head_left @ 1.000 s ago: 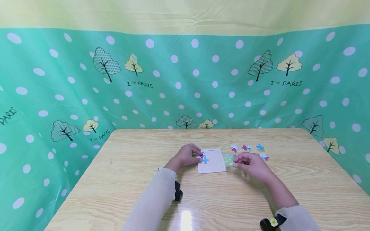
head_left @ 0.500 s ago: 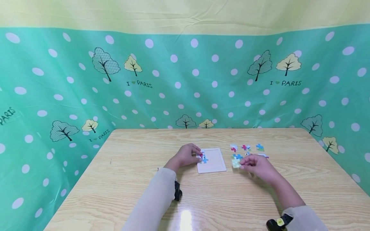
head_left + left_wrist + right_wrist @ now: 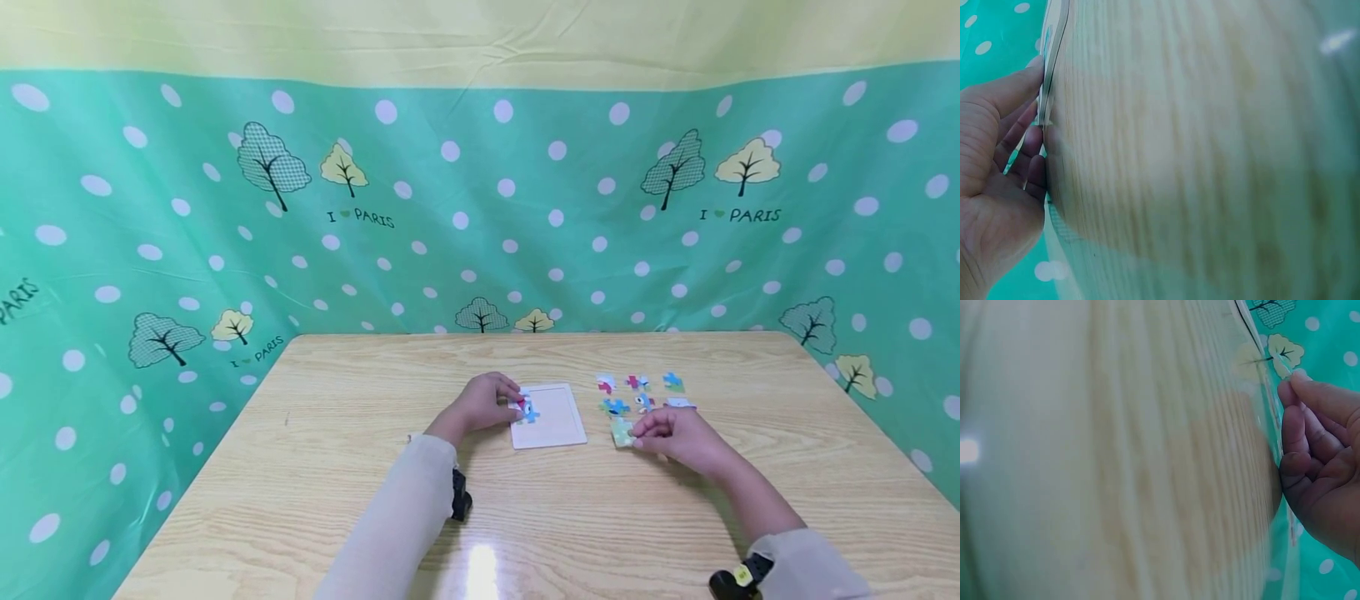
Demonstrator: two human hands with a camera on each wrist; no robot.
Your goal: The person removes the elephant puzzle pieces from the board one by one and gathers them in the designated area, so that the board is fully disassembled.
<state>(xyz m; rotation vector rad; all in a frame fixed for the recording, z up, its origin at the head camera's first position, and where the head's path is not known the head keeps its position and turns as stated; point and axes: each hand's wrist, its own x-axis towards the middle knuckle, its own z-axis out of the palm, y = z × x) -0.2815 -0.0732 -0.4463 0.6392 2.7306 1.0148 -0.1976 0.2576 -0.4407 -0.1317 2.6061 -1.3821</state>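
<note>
In the head view, my left hand grips the left side of a pale square puzzle tray, thumb and fingers at its edge. A blue, red and white puzzle piece lies in the tray beside those fingertips, which partly cover it. To the right of the tray, my right hand pinches a green puzzle piece with pale spots between thumb and forefinger, low over the table. The left wrist view shows the left thumb against the tray edge. Only a sliver of the pinched piece shows in the right wrist view.
Behind the right hand lie several loose puzzle pieces: a red and white one, a pink one, a blue-green one, a blue one and others. The wooden table meets a green dotted curtain at the back.
My right hand has moved right and slightly nearer with the green puzzle piece, which has turned and uncovered the blue piece behind it. The left hand stays at the tray.
</note>
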